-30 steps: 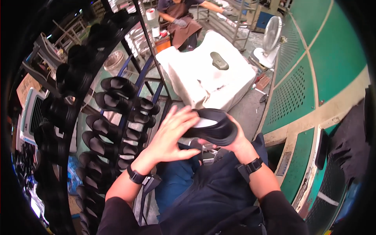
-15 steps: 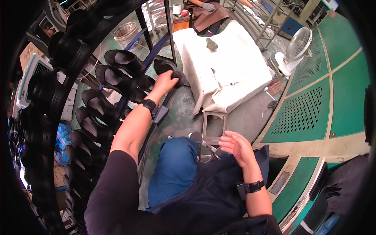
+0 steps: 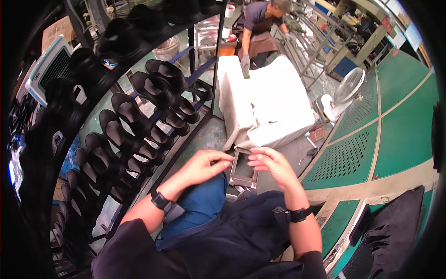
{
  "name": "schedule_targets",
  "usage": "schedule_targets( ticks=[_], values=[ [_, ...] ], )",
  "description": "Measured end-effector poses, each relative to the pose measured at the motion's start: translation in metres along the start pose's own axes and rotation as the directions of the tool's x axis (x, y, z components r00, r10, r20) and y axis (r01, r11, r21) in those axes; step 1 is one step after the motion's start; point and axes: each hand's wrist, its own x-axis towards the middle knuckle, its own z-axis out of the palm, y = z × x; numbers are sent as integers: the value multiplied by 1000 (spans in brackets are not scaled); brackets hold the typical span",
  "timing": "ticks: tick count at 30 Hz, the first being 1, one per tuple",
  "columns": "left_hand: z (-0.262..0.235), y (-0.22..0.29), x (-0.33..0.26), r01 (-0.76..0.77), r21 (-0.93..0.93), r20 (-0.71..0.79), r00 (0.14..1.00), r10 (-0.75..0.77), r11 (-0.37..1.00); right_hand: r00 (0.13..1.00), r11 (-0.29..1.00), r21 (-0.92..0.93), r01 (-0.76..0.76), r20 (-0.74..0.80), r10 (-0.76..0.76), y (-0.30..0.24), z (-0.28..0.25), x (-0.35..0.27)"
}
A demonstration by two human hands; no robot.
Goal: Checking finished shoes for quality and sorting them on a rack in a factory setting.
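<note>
My left hand hangs in front of my body above my blue-trousered knee, fingers stretched out and holding nothing. Level with it and a short way to the right, my right hand is also bare, its fingers spread. A rectangular metal frame stands low on the floor just beyond the gap between the hands. To the left of my left hand is a dark rack with rows of black shoes. One black shoe sits at the rack's far end, close to its upright post.
A white cloth-covered block stands ahead. Behind it, a person with gloved hands leans over, one glove near a small dark piece on the cloth. At right are a standing fan and green perforated panels; dark cloth lies lower right.
My left hand has let go of the black shoe on the rack and drawn back towards my body. The right hand stays open. The person behind the cloth has leaned in and reached onto it.
</note>
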Motion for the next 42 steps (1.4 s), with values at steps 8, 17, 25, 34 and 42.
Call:
schedule_targets(
  ticks=[8, 17, 25, 34, 42],
  values=[
    [8, 179, -48, -789, 19, -210, 597, 774, 614, 994, 956, -293, -21, 96, 52, -81, -28, -107],
    [65, 269, -66, -984, 177, -394, -68, 917, 3, 967, 996, -60, -64, -252, 47, -35, -77, -225],
    [92, 278, -68, -987, 162, 112, 34, 993, 15, 974, 990, -109, -89, -216, 64, 5, -88, -223],
    [171, 277, -78, -894, 367, -198, 197, 960, 258, 993, 875, -480, 66, -56, -105, 21, -87, -222],
    [154, 268, -67, -914, 392, -132, 55, 990, 103, 987, 780, -620, 83, -58, -151, 20, -85, -224]
  ],
)
